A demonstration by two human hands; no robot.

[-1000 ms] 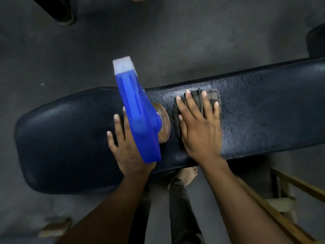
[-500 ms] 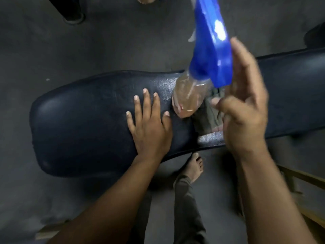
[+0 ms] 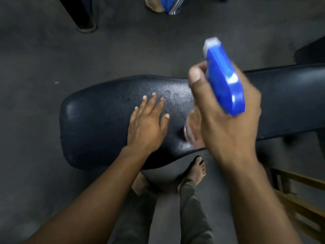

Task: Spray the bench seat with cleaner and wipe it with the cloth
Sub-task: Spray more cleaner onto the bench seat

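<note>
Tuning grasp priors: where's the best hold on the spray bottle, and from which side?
By the neck under the blue trigger head, coming from behind, as the right hand does now: the spray bottle narrows there, the head overhangs the fist, and the nozzle points away.

1. Overall lighting: dim, with a cool grey cast across the floor (image 3: 44,120).
2. Glare: soft sheen on the bench (image 3: 98,124) upholstery, strongest near its 9 o'clock end and along the near edge at centre; small white highlights on the blue spray bottle (image 3: 223,81).
3. Shadows: diffuse; a dark patch under the bench toward 6 o'clock.
4. Blur: motion smear on the right hand (image 3: 226,120) and the bottle, edges indistinct. The left hand (image 3: 147,127) is fairly sharp.
5. Distortion: wide-angle bowing of the bench; forearms stretched toward 5 and 7 o'clock.
6. Corners darkened; detail soft at 12 o'clock.
</note>
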